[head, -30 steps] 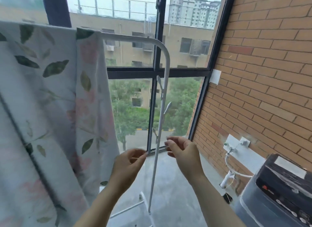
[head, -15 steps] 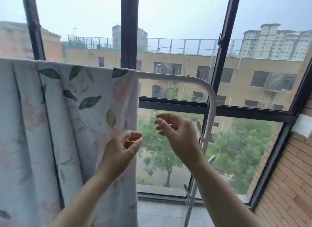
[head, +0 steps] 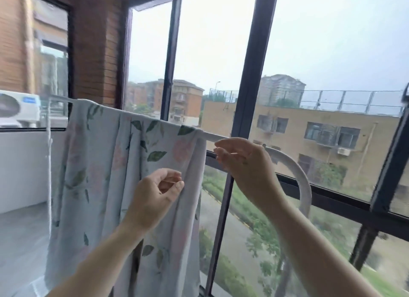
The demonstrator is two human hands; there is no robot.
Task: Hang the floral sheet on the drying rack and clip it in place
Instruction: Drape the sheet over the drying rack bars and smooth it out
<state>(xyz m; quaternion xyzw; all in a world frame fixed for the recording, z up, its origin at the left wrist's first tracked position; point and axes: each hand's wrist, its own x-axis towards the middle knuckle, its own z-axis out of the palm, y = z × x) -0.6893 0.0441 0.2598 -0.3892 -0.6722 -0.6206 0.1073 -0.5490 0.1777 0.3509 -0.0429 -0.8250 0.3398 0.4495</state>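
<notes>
The floral sheet (head: 106,164), pale blue with green leaves and pink flowers, hangs in folds over the top bar of the white drying rack (head: 296,172). My left hand (head: 157,192) is in front of the sheet's right edge, below the bar. Its fingers curl against the thumb, and I cannot make out whether anything is inside. My right hand (head: 243,161) is at bar height just right of the sheet's edge. Its fingertips pinch what looks like a small pale clip (head: 218,157). The bar's bare end curves down behind my right wrist.
Dark window frames (head: 250,75) stand right behind the rack, with buildings and trees outside. A brick pillar (head: 97,53) rises at the back left. The rack's left post (head: 48,164) stands before a low white wall, and an air-conditioner unit (head: 20,108) shows beyond it.
The view has swung up and left, from the rack's right leg to its top bar. Both hands rose from low by the leg to the sheet's right edge at the bar.
</notes>
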